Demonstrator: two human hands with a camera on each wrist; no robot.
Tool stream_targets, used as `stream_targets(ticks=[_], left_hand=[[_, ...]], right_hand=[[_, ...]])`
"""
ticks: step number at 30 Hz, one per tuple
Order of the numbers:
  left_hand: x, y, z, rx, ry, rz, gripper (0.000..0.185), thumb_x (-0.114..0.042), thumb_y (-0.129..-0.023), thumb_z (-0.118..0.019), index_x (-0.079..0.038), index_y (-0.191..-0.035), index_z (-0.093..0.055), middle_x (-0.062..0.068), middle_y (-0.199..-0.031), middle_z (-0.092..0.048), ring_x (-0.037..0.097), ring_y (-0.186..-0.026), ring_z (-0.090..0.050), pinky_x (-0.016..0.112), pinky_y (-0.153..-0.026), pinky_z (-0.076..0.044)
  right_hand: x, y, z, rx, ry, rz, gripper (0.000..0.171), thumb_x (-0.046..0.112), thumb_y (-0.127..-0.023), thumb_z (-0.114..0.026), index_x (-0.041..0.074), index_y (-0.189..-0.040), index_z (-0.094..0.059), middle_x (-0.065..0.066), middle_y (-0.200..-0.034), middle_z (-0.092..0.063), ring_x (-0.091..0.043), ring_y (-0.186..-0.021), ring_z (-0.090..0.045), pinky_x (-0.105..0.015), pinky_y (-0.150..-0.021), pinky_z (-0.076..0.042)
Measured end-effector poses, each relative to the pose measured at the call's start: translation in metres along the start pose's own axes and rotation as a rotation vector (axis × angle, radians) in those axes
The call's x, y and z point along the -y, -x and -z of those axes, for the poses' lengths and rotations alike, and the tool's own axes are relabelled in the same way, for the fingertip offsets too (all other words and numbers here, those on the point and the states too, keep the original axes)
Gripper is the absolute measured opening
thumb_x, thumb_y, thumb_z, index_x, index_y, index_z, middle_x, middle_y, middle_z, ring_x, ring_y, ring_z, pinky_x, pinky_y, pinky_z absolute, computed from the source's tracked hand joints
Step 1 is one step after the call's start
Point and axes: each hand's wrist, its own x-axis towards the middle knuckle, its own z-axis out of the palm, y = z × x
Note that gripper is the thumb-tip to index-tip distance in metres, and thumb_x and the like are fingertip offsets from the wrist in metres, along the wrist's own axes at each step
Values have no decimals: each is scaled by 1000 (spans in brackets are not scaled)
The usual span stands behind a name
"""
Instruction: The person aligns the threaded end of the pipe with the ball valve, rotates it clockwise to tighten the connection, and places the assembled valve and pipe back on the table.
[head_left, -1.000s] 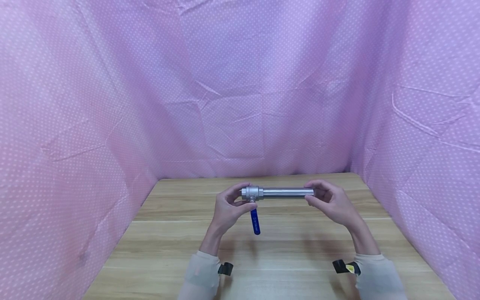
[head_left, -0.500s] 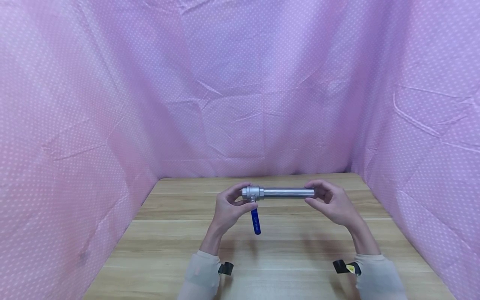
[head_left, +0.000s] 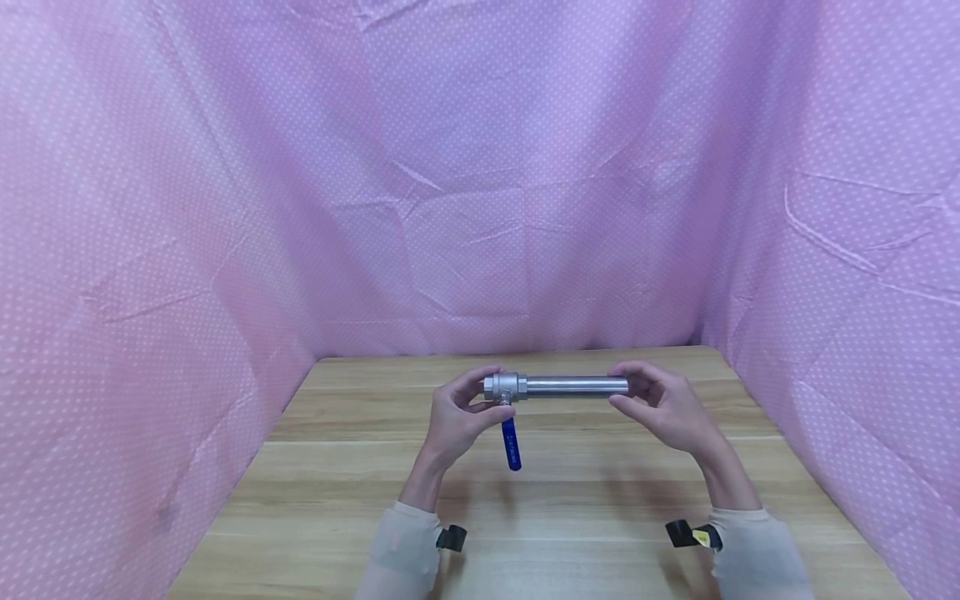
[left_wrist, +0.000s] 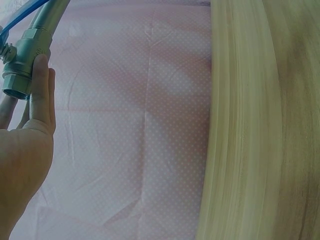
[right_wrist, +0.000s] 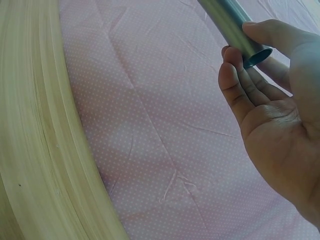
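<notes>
A steel ball valve [head_left: 503,387] with a blue lever handle [head_left: 511,444] hanging down is joined to a straight steel pipe [head_left: 576,384]. The assembly is held level above the wooden table [head_left: 570,508]. My left hand [head_left: 457,414] grips the valve body [left_wrist: 22,60] with thumb and fingers. My right hand [head_left: 660,402] pinches the pipe's open right end [right_wrist: 240,35] between thumb and fingertips.
Pink dotted cloth [head_left: 480,183] walls in the table at the back and on both sides. Light sleeves with black wrist straps [head_left: 450,537] sit at the near edge.
</notes>
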Motion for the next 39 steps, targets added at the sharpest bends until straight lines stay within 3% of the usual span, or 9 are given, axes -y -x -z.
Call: stream_targets(ticks=[3, 7, 11, 21, 30, 39], left_hand=[[-1, 0, 0, 3, -1, 4, 67, 1, -87, -93, 5, -148, -67, 27, -145, -70, 10, -121, -76, 36, -109, -70], [-1, 0, 0, 3, -1, -1, 66, 2, -87, -93, 4, -148, -68, 26, -145, -70, 10, -121, -76, 36, -109, -70], [-2, 1, 0, 2, 4, -10, 65, 4, -85, -93, -1, -146, -71, 24, -145, -72, 12, -122, -76, 36, -108, -70], [-1, 1, 1, 8, 12, 12, 69, 5, -84, -93, 4, -148, -67, 24, -145, -71, 12, -122, -76, 37, -109, -70], [-2, 2, 1, 19, 14, -9, 69, 5, -83, -94, 2, -147, -69, 22, -146, -72, 12, -123, -77, 37, -108, -70], [-2, 1, 0, 25, 19, -16, 67, 7, -83, -93, 0, -146, -70, 25, -146, -71, 13, -124, -76, 37, -109, -70]], right_hand=[[-1, 0, 0, -1, -4, 7, 35, -8, -97, -81, -3, -130, -72, 8, -101, -78, 1, -84, -73, -17, -66, -65], [-1, 0, 0, -1, -13, 18, 34, -9, -97, -80, -3, -130, -72, 15, -102, -77, 1, -85, -73, -17, -67, -65], [-1, 0, 0, 1, -21, 30, 34, -10, -97, -80, -3, -130, -72, 14, -101, -77, 1, -85, -73, -17, -67, -65], [0, 0, 0, 6, -10, 35, 35, -10, -96, -80, -3, -129, -73, 14, -100, -77, 1, -84, -73, -17, -65, -64], [1, 0, 0, 5, -6, 42, 35, -9, -96, -81, -3, -129, -73, 1, -97, -79, 1, -82, -71, -17, -64, -63], [3, 0, 0, -4, 2, 54, 35, -12, -95, -80, -4, -129, -73, 11, -98, -77, 1, -81, -71, -17, -63, -62]])
